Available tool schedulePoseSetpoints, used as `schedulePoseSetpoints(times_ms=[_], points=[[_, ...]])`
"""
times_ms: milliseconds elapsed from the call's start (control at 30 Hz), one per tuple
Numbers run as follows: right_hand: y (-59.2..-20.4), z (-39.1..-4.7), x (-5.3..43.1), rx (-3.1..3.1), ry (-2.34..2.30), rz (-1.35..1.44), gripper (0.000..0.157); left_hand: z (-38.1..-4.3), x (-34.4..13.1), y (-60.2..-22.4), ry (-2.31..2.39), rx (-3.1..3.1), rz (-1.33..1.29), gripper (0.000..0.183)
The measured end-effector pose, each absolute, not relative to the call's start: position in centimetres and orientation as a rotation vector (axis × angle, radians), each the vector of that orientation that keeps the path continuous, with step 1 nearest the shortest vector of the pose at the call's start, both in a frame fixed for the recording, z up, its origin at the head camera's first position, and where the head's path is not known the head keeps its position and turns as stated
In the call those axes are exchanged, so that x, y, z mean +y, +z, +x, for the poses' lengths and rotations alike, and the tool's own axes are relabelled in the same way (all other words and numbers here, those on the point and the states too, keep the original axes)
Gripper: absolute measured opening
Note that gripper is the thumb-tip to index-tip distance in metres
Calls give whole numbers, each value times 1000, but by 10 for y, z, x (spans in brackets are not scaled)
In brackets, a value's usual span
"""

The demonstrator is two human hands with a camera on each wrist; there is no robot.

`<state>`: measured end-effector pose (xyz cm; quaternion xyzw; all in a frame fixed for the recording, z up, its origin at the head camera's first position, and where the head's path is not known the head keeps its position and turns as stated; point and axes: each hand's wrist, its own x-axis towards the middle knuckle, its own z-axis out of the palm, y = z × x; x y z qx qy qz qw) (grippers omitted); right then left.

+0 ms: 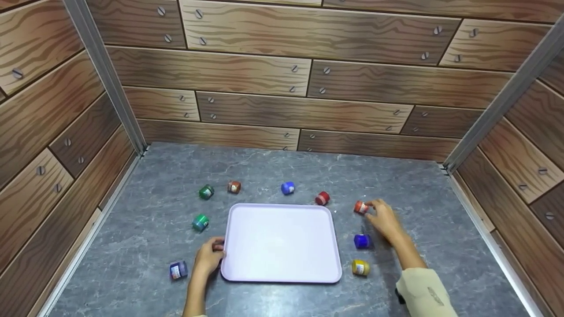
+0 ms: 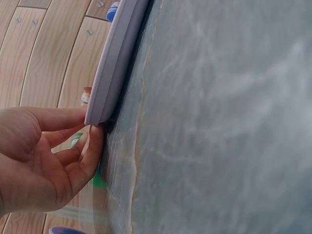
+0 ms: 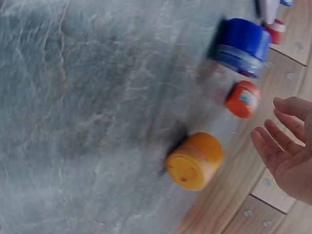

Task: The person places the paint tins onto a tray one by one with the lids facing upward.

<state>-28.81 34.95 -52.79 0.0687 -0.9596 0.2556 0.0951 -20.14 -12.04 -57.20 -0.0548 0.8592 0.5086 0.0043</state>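
Observation:
A pale lilac tray [image 1: 282,244] lies flat on the grey marbled surface. My left hand [image 1: 209,255] pinches its left edge; in the left wrist view the thumb meets the tray rim [image 2: 105,83] and the fingers [image 2: 92,151] bend beneath it. My right hand [image 1: 384,220] reaches to a small orange-red paint jar [image 1: 361,207], fingertips right at its label side. From the right wrist, that orange-red jar [image 3: 243,99] lies just beyond the parted, relaxed fingers [image 3: 280,139]. A dark blue jar [image 1: 361,241] and a yellow jar [image 1: 360,267] lie nearer the forearm.
Other small jars lie around the tray: red [image 1: 322,198], blue [image 1: 288,188], brown [image 1: 234,187], dark green [image 1: 206,192], green [image 1: 200,223] and purple [image 1: 178,270]. Wood-patterned walls [image 1: 251,75] enclose the surface at the back and both sides.

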Motion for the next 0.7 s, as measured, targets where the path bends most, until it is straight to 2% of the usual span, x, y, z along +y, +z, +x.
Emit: schedulePoseSetpoints(times_ms=[300,700], points=[[-545,-304,358,-2878,786,160,39,-202,-120,-572,1631,2652,-182,33],[-547,-308,355,-2822,855,209,16,-202,-121,-574,1643,2665,-165,32]])
